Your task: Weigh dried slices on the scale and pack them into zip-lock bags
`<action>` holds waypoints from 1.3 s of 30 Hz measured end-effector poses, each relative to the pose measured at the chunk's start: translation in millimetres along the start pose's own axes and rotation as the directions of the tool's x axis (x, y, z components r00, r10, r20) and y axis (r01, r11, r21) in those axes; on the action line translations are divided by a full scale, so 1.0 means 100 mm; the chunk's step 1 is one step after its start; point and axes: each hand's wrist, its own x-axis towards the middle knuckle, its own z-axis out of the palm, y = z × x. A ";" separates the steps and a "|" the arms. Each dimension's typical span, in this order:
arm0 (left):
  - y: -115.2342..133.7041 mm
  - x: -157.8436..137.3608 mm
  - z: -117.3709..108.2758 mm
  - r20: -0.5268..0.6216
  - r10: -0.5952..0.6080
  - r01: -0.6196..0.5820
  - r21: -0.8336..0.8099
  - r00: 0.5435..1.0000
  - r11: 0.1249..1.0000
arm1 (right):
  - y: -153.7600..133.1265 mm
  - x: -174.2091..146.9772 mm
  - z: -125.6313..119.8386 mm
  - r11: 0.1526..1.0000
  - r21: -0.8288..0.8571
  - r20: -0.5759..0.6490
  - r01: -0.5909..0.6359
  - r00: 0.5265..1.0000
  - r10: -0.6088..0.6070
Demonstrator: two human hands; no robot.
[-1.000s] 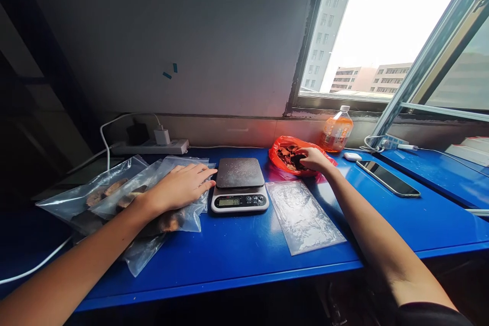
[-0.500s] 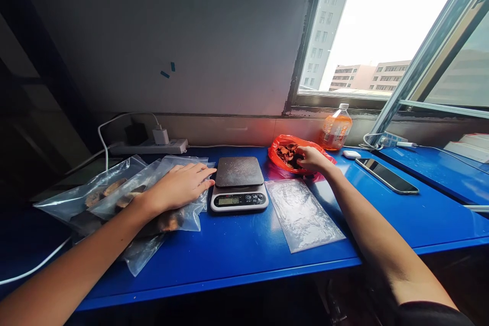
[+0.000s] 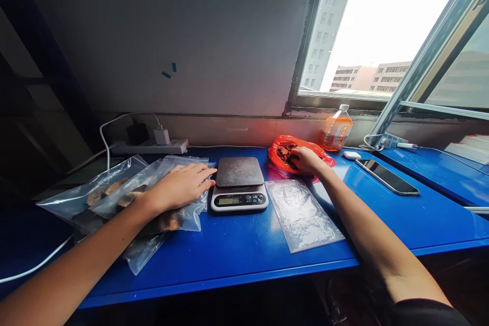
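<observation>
Currently your left hand (image 3: 179,186) lies open, palm down, on the overlapping clear plastic bags (image 3: 194,218) to the left of the digital kitchen scale (image 3: 240,173), its fingers spread toward that scale. Chunky brown pieces (image 3: 168,221) show through the bags under your wrist. I cannot tell whether your nearest fingertip touches the scale's edge. Your right hand (image 3: 303,159) reaches into the red plastic bag (image 3: 292,139), behind and to the right of the scale, with its fingers bent down among the reddish-brown dried pieces (image 3: 284,150); your fingertips are hidden, so I cannot tell whether they grip any. Just right of the scale, a flat clear plastic bag (image 3: 305,219) lies on your blue worktop (image 3: 237,254). The scale's platform is sprinkled with pale specks, and its display faces you, the digits too blurred to read. Farther right of the scale you have a white-capped bottle of orange drink (image 3: 336,130), a small white case (image 3: 352,155) and a smartphone (image 3: 387,177). Behind and left of the scale, a white charger (image 3: 161,136) stands on a power strip (image 3: 153,148)
</observation>
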 end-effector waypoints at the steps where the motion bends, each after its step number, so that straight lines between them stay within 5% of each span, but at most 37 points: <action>1: 0.00 0.00 0.00 0.001 0.000 0.000 0.004 1.000 1.000 | -0.01 0.00 0.00 1.000 0.003 -0.011 -0.011 1.000 0.011; 11: 0.02 -0.01 -0.03 0.023 -0.005 0.005 -0.004 1.000 1.000 | -0.11 -0.08 -0.18 0.978 0.181 -0.184 -0.100 0.974 0.133; 17: 0.02 -0.01 0.00 0.016 -0.012 0.012 0.011 1.000 1.000 | -0.63 -0.19 -0.35 0.862 0.490 -0.197 0.131 0.980 -0.037; 23: 0.02 -0.02 0.01 0.031 -0.013 0.012 0.036 0.999 0.999 | -1.36 -0.13 -0.37 0.859 0.426 0.028 0.283 0.945 -0.325; 31: 0.04 -0.05 0.00 0.028 -0.004 0.003 0.027 1.000 1.000 | -1.66 0.12 -0.14 0.962 0.245 0.109 0.121 0.982 -0.152; 36: 0.04 -0.06 0.01 0.022 0.001 -0.001 0.032 1.000 0.999 | -1.70 0.13 -0.08 0.959 0.249 0.058 0.132 0.987 -0.151; 39: 0.04 -0.06 0.00 0.025 -0.003 0.002 0.037 1.000 0.999 | -1.63 0.11 -0.12 0.932 0.308 -0.087 0.188 0.982 -0.170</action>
